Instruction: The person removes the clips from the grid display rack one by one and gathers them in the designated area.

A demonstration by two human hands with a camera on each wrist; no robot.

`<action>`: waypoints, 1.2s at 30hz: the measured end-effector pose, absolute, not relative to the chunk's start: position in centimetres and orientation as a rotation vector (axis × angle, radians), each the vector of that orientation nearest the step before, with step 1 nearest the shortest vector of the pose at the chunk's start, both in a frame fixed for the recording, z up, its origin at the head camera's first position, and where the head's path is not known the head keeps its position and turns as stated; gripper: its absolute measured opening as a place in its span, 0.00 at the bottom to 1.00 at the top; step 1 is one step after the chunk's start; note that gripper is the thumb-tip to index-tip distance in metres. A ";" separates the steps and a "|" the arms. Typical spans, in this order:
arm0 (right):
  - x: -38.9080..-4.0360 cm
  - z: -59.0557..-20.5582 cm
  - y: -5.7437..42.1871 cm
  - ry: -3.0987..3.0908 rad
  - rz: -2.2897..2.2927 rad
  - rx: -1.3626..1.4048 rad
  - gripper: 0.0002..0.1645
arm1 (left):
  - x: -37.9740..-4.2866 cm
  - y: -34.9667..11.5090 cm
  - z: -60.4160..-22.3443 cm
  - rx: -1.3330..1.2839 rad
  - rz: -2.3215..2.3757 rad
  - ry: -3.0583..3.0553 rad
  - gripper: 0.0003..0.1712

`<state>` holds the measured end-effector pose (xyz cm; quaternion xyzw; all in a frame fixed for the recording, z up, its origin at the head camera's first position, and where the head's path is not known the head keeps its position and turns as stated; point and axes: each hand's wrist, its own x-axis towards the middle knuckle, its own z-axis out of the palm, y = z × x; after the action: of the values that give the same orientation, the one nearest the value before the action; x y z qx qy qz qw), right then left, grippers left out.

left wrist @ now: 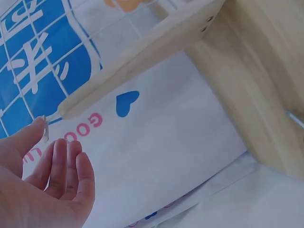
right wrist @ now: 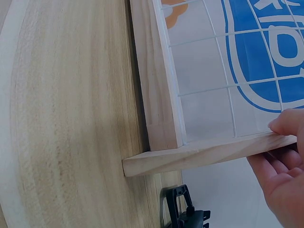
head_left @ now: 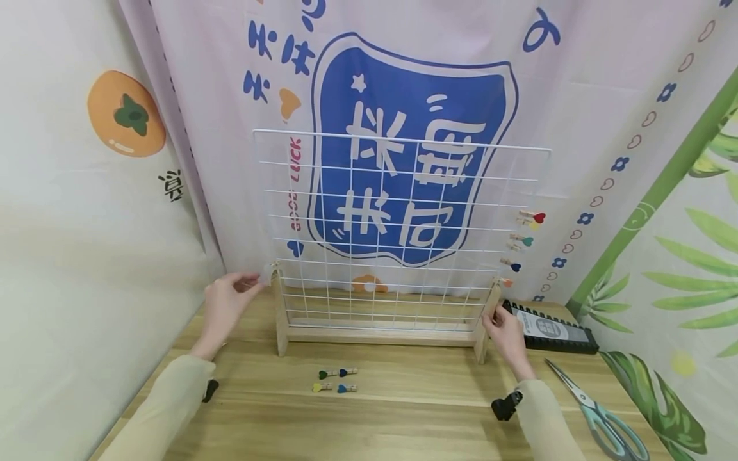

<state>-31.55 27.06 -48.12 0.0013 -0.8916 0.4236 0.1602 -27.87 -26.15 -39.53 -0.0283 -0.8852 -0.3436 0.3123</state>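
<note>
A white wire grid (head_left: 398, 224) stands upright in a wooden stand (head_left: 380, 336) on the table. My right hand (head_left: 507, 336) grips the stand's right upright (right wrist: 204, 156), thumb on one side and fingers on the other. Beside the top of the left upright (left wrist: 137, 61) is my left hand (head_left: 227, 304), its fingers loosely bent and apart from the thumb. In the left wrist view its thumb tip meets a small whitish, see-through piece (left wrist: 46, 128) at the grid's edge; what that is cannot be made out. Several heart clothespins (head_left: 526, 241) hang along the grid's right edge.
Several more heart clothespins (head_left: 337, 380) lie in front of the stand. To the right are a black-edged case (head_left: 548, 330) with a grey label and blue-handled scissors (head_left: 599, 410). A printed curtain (head_left: 576, 83) hangs behind the table (head_left: 346, 429).
</note>
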 end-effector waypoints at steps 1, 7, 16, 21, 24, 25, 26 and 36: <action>-31.6 -48.1 27.1 -2.544 1.212 0.003 0.09 | -28.0 -26.1 -39.3 -0.072 -0.906 -2.330 0.15; -31.6 -48.1 27.0 -2.530 1.214 0.011 0.09 | -28.9 -25.8 -38.5 -0.052 -0.910 -2.325 0.14; -31.6 -48.1 27.1 -2.529 1.226 0.022 0.10 | -29.7 -25.7 -38.3 -0.050 -0.929 -2.307 0.10; -31.6 -48.1 27.1 -2.530 1.226 0.024 0.10 | -30.1 -25.7 -38.5 -0.077 -0.905 -2.285 0.09; -31.6 -48.1 27.1 -2.533 1.220 0.019 0.10 | -30.2 -25.8 -38.6 -0.087 -0.898 -2.272 0.08; -31.6 -48.1 27.1 -2.533 1.217 0.017 0.10 | -30.2 -25.8 -38.5 -0.090 -0.896 -2.265 0.07; -31.6 -48.1 27.1 -2.533 1.216 0.016 0.10 | -30.2 -25.8 -38.5 -0.091 -0.895 -2.259 0.07; -31.6 -47.9 27.0 -2.533 1.223 0.009 0.09 | -30.0 -26.1 -38.6 -0.101 -0.916 -2.199 0.05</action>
<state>-31.57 27.00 -47.90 0.0033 -0.8884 0.4290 0.1637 -30.00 -26.08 -38.56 -0.0393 -0.8570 -0.3569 0.3696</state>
